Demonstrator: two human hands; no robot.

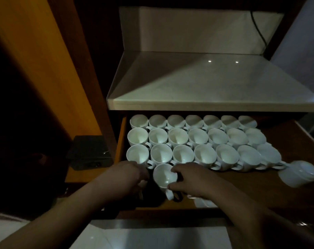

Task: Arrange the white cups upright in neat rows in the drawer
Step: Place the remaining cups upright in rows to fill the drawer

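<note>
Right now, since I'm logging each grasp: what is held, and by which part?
The right hand grips an upright white cup by its rim, fingers on the far and near edges. The left hand covers another cup's rim; its grip is unclear.

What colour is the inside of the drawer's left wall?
Orange-brown wood; the drawer's left wall shows in the head view, the only one.

Glossy white ceramic cups (179,153), matt brown wooden drawer (260,184), smooth pale countertop (206,83).
</note>
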